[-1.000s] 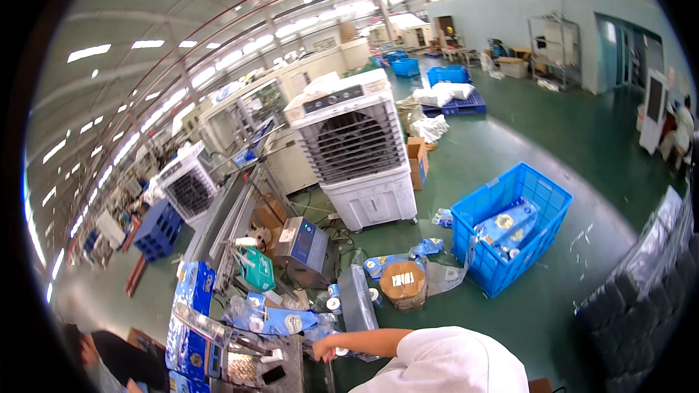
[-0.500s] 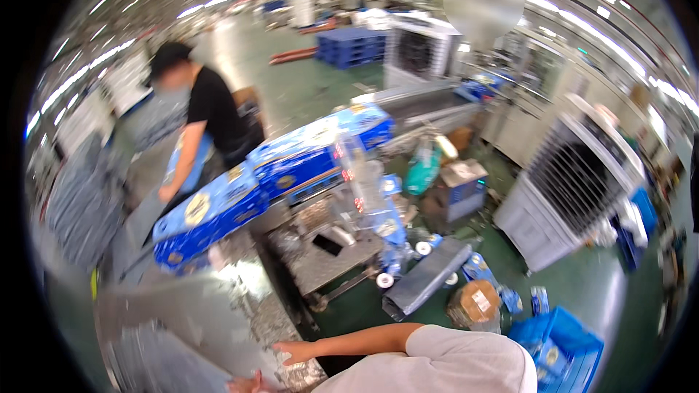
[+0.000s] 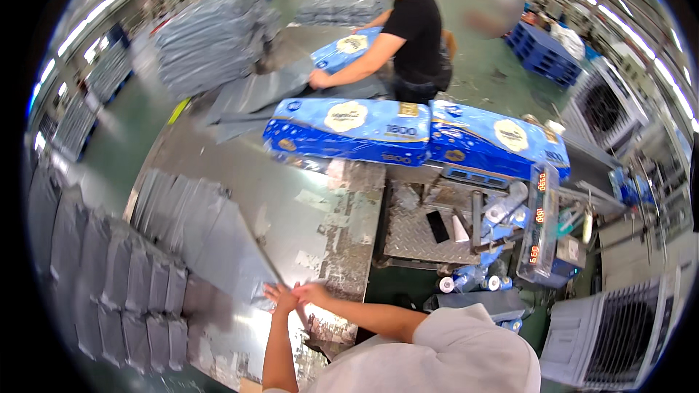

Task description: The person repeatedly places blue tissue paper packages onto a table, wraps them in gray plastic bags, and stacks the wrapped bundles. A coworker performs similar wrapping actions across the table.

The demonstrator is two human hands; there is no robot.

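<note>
My left hand (image 3: 281, 297) lies at the near corner of a fanned stack of grey plastic bags (image 3: 200, 236), its fingers apart and touching the bags' edge. Close against it on the right is my right hand (image 3: 312, 294); its fingers point toward the left wrist and blur too much to show any grip. Under both hands is a worn metal table (image 3: 291, 207). Across the table's far side rest two blue plastic-wrapped packs, one on the left (image 3: 349, 131) and one on the right (image 3: 499, 138), end to end.
Beyond the packs, a co-worker (image 3: 415, 36) in black handles another blue pack (image 3: 346, 49) and grey sheeting. Grey bundles (image 3: 131, 276) are piled on the left. A cart (image 3: 415, 236) carries a phone (image 3: 437, 226). A digital display (image 3: 537, 222) and air cooler (image 3: 611, 335) stand right.
The view has swung left, so the co-worker and packs appear farther right. My hands, apart before, are now together at the corner of the grey bags.
</note>
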